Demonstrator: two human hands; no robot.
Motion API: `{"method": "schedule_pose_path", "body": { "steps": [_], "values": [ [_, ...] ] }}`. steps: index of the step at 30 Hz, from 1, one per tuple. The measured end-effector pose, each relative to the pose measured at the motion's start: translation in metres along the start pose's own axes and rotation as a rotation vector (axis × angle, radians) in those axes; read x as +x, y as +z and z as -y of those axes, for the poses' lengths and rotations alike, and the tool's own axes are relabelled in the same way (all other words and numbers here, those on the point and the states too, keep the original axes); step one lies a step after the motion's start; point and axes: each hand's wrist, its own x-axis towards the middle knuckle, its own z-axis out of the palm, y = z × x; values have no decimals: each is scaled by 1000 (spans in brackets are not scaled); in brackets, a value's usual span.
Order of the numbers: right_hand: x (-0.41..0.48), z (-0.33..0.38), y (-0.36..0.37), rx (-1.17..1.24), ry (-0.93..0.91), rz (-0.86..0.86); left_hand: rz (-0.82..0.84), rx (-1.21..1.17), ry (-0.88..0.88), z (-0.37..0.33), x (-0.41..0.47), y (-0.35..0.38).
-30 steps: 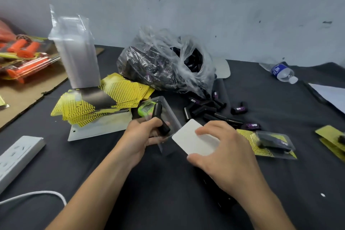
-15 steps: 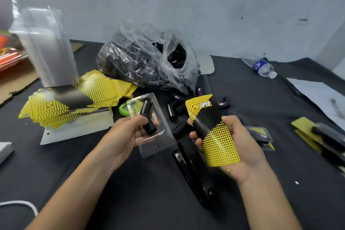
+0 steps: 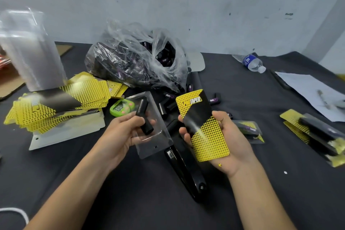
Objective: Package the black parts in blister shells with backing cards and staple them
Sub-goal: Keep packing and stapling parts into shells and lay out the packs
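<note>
- Nearby, in the front left corner of the table (image 3: 130, 203), a white cable (image 3: 17, 213) curls on the dark cloth. A black stapler (image 3: 186, 173) lies between the two forearms.
- Above it the left hand (image 3: 121, 134) grips a clear blister shell (image 3: 155, 142). The thumb lies across the front and the fingers curl behind, seen through the plastic.
- A black part (image 3: 144, 117), a short matte cylinder, sits tilted in the shell's pocket, its lower half just beside the thumb tip.
- Opposite, the right hand (image 3: 227, 144) holds a backing card (image 3: 202, 129) upright, with the thumb on its right edge and the fingertips curled round its left edge. The card is apart from the shell.
- That card is black across the middle with yellow dotted corners, and "PRO TAPER" is printed at its top.
- Just behind the right hand lies a finished pack (image 3: 249, 129) with "TAPER" legible.
- Farther in, loose black parts (image 3: 165, 106), some with purple labels, lie scattered beside a green timer (image 3: 122, 107).
- Toward the left edge a pile of backing cards (image 3: 56, 102) spreads before a stack of clear shells (image 3: 29, 52).
- At the far edge a plastic bag (image 3: 134, 61) is full of black parts. A water bottle (image 3: 253, 62) lies on its side to the right, its blue label unreadable.
</note>
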Motion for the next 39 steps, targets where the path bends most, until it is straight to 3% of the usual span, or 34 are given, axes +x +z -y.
{"method": "schedule_pose_path", "body": {
  "steps": [6,15,31,39],
  "values": [
    [3,14,8,104,-61,26,30,-87,90,-17,0,20],
    [-2,10,-5,259,-94,27,-70,-183,-9,-14,7,41],
    [4,3,-20,146,-121,103,-40,-264,10,3,6,37],
    [4,0,-20,81,-99,271,-18,-214,60,4,5,35]
  ]
}}
